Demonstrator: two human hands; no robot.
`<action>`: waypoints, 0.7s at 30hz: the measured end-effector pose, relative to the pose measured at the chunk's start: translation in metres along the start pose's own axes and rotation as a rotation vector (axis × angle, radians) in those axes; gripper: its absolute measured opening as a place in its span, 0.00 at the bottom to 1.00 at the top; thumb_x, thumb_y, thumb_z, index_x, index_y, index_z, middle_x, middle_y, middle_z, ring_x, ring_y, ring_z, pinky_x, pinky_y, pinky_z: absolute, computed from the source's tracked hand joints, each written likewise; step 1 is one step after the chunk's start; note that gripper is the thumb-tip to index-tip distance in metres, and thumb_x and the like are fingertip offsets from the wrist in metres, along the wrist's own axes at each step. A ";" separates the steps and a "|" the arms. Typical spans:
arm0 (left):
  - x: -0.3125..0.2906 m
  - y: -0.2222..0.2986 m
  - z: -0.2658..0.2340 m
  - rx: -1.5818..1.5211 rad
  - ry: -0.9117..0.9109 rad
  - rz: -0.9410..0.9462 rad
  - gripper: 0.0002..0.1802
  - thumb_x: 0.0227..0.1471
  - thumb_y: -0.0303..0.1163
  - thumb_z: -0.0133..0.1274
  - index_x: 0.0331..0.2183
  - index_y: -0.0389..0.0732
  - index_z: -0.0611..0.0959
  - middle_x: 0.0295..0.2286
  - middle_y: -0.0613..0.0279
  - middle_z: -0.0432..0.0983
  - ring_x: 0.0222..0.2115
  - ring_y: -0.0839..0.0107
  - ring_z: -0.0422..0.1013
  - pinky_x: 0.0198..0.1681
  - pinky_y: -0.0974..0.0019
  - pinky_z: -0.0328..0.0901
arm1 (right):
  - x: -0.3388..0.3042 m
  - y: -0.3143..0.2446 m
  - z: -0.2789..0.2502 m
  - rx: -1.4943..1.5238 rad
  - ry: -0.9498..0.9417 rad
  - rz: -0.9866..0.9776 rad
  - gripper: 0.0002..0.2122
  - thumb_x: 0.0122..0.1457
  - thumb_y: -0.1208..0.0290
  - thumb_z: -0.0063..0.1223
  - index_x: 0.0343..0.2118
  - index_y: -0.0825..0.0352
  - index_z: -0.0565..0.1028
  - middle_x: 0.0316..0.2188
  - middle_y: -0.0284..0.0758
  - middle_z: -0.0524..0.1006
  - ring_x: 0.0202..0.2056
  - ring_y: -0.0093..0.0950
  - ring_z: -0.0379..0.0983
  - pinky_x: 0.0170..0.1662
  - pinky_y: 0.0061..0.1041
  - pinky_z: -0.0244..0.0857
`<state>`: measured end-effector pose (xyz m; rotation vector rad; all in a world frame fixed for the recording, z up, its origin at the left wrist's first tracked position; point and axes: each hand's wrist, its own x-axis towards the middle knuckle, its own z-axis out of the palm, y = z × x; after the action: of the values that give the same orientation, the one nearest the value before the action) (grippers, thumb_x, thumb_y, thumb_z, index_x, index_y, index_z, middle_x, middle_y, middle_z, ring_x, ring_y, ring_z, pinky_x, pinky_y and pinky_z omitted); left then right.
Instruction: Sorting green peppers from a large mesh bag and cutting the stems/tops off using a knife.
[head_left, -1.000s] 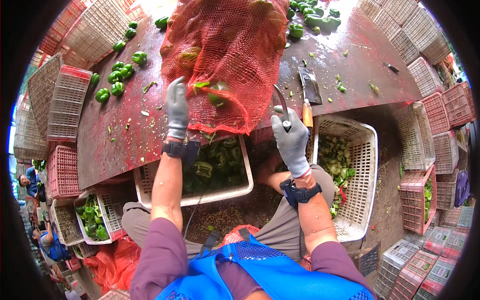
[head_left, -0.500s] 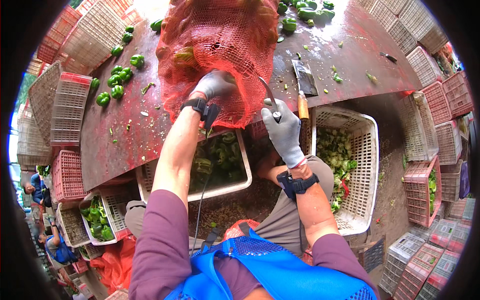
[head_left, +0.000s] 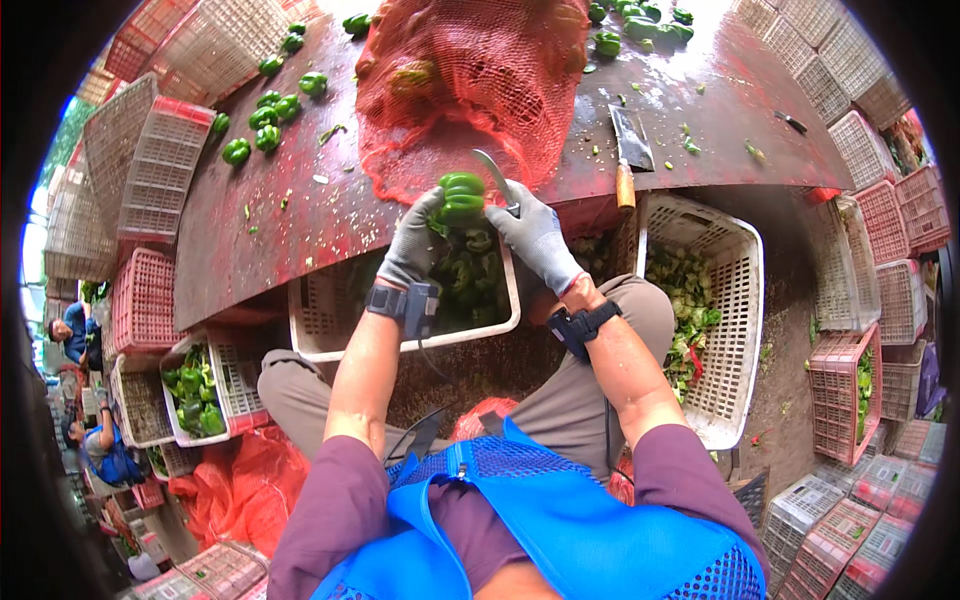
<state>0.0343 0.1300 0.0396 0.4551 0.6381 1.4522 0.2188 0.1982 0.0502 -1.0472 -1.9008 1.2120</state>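
Head view: two gloved hands close together at the near edge of a dark reddish worktable (head_left: 740,150).
Left hand (head_left: 412,240): grey glove, thumb and fingers pinching a green pepper (head_left: 461,200) at its left side; dark device strapped to the wrist.
Green pepper: glossy, lobed; raised between both hands, in front of the mesh bag's mouth, above the crate beneath the table edge.
Right hand (head_left: 535,230): grey glove, fingers closed around the handle of a curved knife (head_left: 490,170); similar device at the wrist.
Blade: slanting up and leftward, just beside the pepper's upper right; touching or apart, cannot tell.
Red mesh bag (head_left: 470,70): bulging, laid on the worktable, mouth toward the near edge; contents obscured by netting.
Cleaver (head_left: 630,138): right of the bag; broad dark blade on the worktable, wooden handle over the edge.
Small knife (head_left: 790,122): dark, farther right, near the table's far-right side.
Loose peppers (head_left: 265,117): green, scattered left of the bag; further cluster at upper right.
Peppers crate (head_left: 430,343): pale rim, under the table edge, green peppers inside.
Trimmings crate (head_left: 735,340): white, slotted, right of the right knee; pale green scraps and a red piece inside.
Surroundings: stacked crates (head_left: 160,180) on both sides; red netting (head_left: 245,490) heaped at lower left; two people at the left margin.
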 end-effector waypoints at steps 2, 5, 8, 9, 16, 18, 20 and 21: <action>-0.022 -0.011 0.016 0.027 0.095 0.015 0.25 0.65 0.47 0.42 0.52 0.39 0.75 0.43 0.57 0.78 0.41 0.70 0.76 0.48 0.63 0.71 | -0.003 -0.007 0.010 0.221 -0.100 0.070 0.19 0.59 0.60 0.56 0.50 0.64 0.74 0.24 0.34 0.77 0.21 0.23 0.73 0.27 0.23 0.67; -0.046 -0.015 0.020 0.038 0.198 -0.025 0.28 0.64 0.54 0.41 0.51 0.42 0.76 0.42 0.58 0.79 0.41 0.70 0.76 0.46 0.62 0.71 | -0.015 -0.015 0.018 0.582 -0.205 0.201 0.15 0.62 0.59 0.54 0.43 0.65 0.75 0.21 0.27 0.73 0.15 0.15 0.65 0.20 0.16 0.59; -0.061 -0.025 0.014 0.016 0.119 0.039 0.30 0.63 0.57 0.41 0.50 0.42 0.77 0.42 0.61 0.79 0.40 0.71 0.76 0.44 0.63 0.72 | -0.019 -0.006 0.023 0.814 -0.379 0.609 0.19 0.62 0.56 0.50 0.44 0.69 0.76 0.30 0.32 0.77 0.30 0.22 0.72 0.34 0.23 0.66; -0.063 -0.025 0.010 0.057 0.203 0.051 0.29 0.63 0.57 0.41 0.49 0.43 0.77 0.40 0.61 0.79 0.37 0.71 0.77 0.42 0.65 0.72 | -0.024 -0.007 0.026 0.807 -0.387 0.609 0.19 0.62 0.56 0.50 0.44 0.69 0.76 0.30 0.32 0.77 0.30 0.22 0.72 0.34 0.23 0.66; -0.066 -0.027 -0.011 -0.041 0.382 0.011 0.32 0.60 0.63 0.34 0.41 0.47 0.80 0.32 0.62 0.80 0.27 0.71 0.76 0.20 0.70 0.68 | -0.049 -0.014 0.039 -0.193 0.041 -0.329 0.30 0.54 0.69 0.58 0.61 0.60 0.63 0.22 0.39 0.73 0.23 0.36 0.74 0.30 0.34 0.69; -0.067 -0.030 -0.004 -0.078 0.410 0.035 0.32 0.60 0.63 0.34 0.41 0.47 0.80 0.32 0.62 0.80 0.26 0.71 0.76 0.19 0.71 0.68 | -0.051 -0.010 0.038 -0.256 0.061 -0.415 0.30 0.54 0.70 0.58 0.61 0.60 0.63 0.22 0.39 0.74 0.24 0.38 0.75 0.30 0.34 0.70; -0.068 -0.033 0.002 -0.112 0.437 0.057 0.32 0.60 0.64 0.34 0.42 0.48 0.80 0.33 0.62 0.80 0.26 0.70 0.76 0.19 0.71 0.67 | -0.052 -0.003 0.041 -0.426 0.035 -0.467 0.33 0.52 0.73 0.58 0.63 0.60 0.61 0.25 0.41 0.77 0.28 0.42 0.77 0.30 0.36 0.70; -0.068 -0.034 0.005 -0.147 0.427 0.057 0.33 0.60 0.64 0.34 0.42 0.48 0.80 0.33 0.62 0.80 0.26 0.70 0.76 0.20 0.71 0.68 | -0.051 0.004 0.042 -0.426 0.037 -0.462 0.33 0.52 0.73 0.58 0.63 0.60 0.61 0.25 0.41 0.77 0.28 0.42 0.77 0.30 0.36 0.70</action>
<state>0.0634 0.0598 0.0300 0.0442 0.8527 1.6538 0.2094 0.1378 0.0260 -0.7556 -2.2636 0.5380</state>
